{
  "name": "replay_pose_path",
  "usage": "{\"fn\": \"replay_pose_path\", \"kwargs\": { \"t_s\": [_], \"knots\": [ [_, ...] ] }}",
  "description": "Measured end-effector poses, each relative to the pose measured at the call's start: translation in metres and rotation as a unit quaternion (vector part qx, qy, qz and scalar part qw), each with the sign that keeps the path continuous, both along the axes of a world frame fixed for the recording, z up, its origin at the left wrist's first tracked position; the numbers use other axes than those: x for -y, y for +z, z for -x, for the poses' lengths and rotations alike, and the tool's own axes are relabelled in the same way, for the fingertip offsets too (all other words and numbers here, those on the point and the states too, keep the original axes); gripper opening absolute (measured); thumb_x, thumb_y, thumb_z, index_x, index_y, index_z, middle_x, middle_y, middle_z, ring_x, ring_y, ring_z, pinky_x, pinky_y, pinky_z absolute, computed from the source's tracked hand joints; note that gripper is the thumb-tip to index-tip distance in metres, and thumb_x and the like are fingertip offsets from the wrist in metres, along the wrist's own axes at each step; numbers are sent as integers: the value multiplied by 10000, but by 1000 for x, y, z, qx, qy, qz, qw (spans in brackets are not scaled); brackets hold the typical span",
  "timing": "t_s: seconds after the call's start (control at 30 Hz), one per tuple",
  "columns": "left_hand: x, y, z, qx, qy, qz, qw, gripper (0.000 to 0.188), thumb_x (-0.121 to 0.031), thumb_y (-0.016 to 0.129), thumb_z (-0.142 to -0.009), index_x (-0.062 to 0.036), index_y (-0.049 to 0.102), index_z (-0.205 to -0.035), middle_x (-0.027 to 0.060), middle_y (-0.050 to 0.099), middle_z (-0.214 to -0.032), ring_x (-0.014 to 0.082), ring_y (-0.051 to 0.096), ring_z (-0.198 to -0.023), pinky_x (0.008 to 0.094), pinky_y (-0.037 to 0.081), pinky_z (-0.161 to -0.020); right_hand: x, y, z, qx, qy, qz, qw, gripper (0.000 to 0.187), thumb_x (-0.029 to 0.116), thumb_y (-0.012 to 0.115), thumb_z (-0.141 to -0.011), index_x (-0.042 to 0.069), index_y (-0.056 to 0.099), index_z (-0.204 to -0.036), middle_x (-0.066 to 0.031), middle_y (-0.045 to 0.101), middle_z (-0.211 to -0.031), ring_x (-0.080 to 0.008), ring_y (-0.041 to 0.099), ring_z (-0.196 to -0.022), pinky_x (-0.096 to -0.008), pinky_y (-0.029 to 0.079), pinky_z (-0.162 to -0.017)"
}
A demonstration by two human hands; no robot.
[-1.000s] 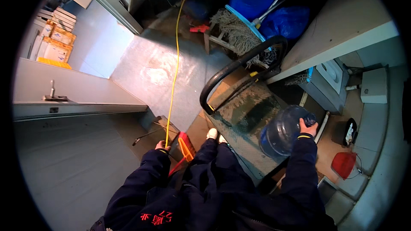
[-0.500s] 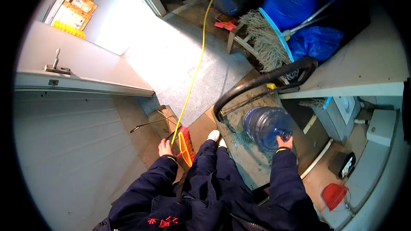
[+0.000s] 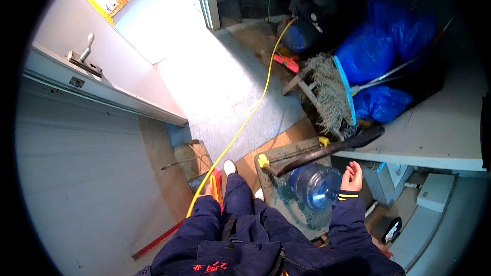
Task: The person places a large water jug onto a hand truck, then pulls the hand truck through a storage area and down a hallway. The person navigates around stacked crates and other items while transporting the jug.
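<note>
jug of clear blue plastic (image 3: 316,186), round-bodied, sits just left of the empty, loose-fingered right hand (image 3: 352,177); left hand (image 3: 207,190) farther, grip unclear.

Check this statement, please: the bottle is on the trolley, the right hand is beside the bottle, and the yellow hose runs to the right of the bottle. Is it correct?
Not quite: the hose runs to the left of the bottle, as the head view shows. The bottle is on the trolley, and the right hand is beside it.
</note>
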State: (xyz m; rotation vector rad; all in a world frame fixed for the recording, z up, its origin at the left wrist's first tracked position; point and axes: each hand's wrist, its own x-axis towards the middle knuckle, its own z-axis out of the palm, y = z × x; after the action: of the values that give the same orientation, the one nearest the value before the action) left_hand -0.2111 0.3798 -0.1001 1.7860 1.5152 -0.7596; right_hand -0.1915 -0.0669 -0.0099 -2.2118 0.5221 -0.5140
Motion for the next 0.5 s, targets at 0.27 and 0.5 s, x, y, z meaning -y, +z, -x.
{"fn": "replay_pose_path", "kwargs": {
  "t_s": [0.27, 0.5],
  "knots": [
    [-132, 85, -110, 649, 311, 242, 651, 323, -229, 494, -862, -175, 448, -1177, 109, 613, -944, 204, 614, -743, 299, 521, -634, -241, 31, -176, -94, 344, -215, 909, 570, 108, 666, -708, 106, 409, -1217, -83, 591, -897, -94, 563, -660, -232, 480, -600],
    [-187, 324, -127, 876, -89, 178, 439, 306, -237, 461, -883, -10, 462, -1088, 118, 561, -730, 150, 512, -592, 263, 434, -576, -385, 72, -279, -61, 446, -104, 887, 896, 229, 736, -639, 136, 193, -1346, -133, 559, -933, -209, 588, -695, -326, 491, -648]
  ]
}}
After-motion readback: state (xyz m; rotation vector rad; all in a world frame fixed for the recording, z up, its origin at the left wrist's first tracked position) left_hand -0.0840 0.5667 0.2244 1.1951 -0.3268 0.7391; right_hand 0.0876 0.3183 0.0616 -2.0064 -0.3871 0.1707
